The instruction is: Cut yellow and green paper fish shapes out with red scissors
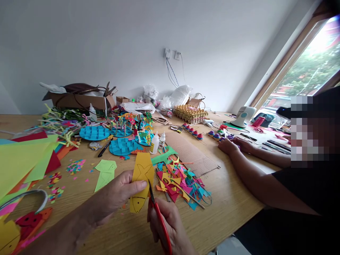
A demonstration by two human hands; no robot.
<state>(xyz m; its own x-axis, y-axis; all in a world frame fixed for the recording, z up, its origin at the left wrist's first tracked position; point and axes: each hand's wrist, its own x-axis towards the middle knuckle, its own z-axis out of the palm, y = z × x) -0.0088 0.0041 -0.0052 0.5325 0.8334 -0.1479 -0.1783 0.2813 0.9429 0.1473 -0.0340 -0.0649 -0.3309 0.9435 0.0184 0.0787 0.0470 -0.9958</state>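
Note:
My left hand (126,189) pinches a strip of yellow paper (142,166), thumb on top. A fish outline with an eye and a forked tail is drawn on it in black. My right hand (167,221) is closed round red-handled scissors (162,223). Their dark blades meet the right edge of the yellow paper. Below and to the left of the strip lies a pale green paper (105,171) with a drawn shape. A heap of coloured paper scraps (180,182) is right of the strip.
Blue discs (124,147), glue bottles (154,143) and a black marker (105,148) lie beyond my hands. Coloured sheets (26,159) cover the left side. A cardboard sheet (191,152) lies beyond the scraps. At right, a co-worker's hands (230,147) handle small coloured pieces near egg trays (190,113).

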